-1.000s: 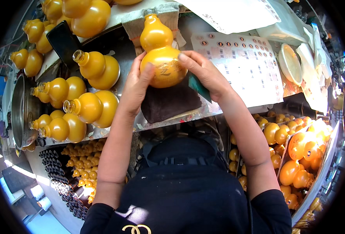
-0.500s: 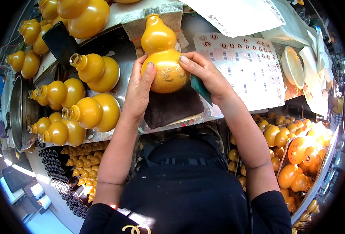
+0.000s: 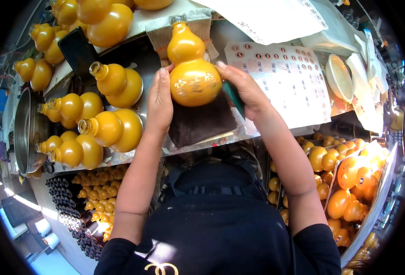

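Note:
A glossy yellow gourd-shaped bottle (image 3: pixel 192 68) stands on a dark brown cloth (image 3: pixel 202 123) at the middle of the workbench. Gold characters show across its lower bulb. My left hand (image 3: pixel 160 103) presses flat against the bottle's left side. My right hand (image 3: pixel 241 87) cups its right side, and a dark green object (image 3: pixel 234 97) is tucked under that palm. Both forearms reach up from the lower edge.
Several more yellow gourd bottles (image 3: pixel 106 130) lie on the bench at the left. A black phone (image 3: pixel 76 50) and a steel pot (image 3: pixel 26 128) are further left. A white sheet of small round stickers (image 3: pixel 285 78) lies to the right. Small gourds (image 3: pixel 344 183) fill bins below.
The bottle has been turned between my hands, so gold characters now face up on its lower bulb. Both hands stay on its sides.

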### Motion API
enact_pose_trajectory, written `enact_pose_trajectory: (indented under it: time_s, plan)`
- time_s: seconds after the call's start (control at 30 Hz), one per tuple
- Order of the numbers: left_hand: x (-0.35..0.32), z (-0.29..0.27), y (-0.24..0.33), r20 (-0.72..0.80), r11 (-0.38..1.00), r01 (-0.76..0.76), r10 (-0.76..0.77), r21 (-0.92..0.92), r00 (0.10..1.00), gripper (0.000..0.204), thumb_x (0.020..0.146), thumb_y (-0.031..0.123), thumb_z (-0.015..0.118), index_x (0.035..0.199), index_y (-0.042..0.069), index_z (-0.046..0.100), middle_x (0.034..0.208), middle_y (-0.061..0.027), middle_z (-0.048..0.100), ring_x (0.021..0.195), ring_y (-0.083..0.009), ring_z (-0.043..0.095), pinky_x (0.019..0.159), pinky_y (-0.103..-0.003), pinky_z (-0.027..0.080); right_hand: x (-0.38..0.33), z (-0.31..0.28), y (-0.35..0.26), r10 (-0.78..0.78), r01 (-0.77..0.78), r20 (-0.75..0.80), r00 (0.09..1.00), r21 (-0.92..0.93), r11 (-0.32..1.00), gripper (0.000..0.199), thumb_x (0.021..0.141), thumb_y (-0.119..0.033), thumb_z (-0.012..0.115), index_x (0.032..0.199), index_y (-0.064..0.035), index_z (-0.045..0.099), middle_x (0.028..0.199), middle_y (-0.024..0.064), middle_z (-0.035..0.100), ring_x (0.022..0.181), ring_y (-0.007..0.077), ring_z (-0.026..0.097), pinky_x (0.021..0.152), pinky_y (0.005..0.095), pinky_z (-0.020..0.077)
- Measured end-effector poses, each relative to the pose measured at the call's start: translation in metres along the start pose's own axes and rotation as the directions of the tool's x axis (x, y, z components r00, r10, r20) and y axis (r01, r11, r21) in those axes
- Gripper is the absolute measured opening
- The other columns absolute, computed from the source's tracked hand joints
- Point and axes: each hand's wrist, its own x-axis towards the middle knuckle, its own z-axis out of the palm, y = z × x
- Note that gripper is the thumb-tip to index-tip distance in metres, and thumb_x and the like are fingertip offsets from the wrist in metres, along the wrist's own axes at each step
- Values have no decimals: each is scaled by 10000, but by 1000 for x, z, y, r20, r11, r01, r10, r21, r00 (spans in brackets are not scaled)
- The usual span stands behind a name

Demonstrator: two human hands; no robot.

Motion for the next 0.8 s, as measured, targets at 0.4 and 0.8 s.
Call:
enact_pose_trajectory:
  time_s: [0.4, 0.8]
  plan:
    - [0, 19, 5, -138, 988, -117, 130, 97, 982, 529, 964, 365, 522, 1269, -49, 398, 1224, -199, 541, 1114, -200, 538, 951, -320, 430, -48, 31, -7, -669, 594, 177, 722, -653, 469, 267, 835, -69, 624, 1089, -52, 544, 986, 173, 601, 902, 329, 620, 790, 350, 486]
    - [4, 18, -3, -127, 989, -113, 125, 98, 984, 517, 969, 362, 484, 1264, -53, 396, 1191, -188, 545, 1084, -198, 537, 948, -316, 423, -35, 14, 12, -567, 474, -103, 817, -439, 764, 261, 846, -100, 642, 1082, -35, 552, 941, 112, 622, 850, 191, 610, 764, 308, 493]
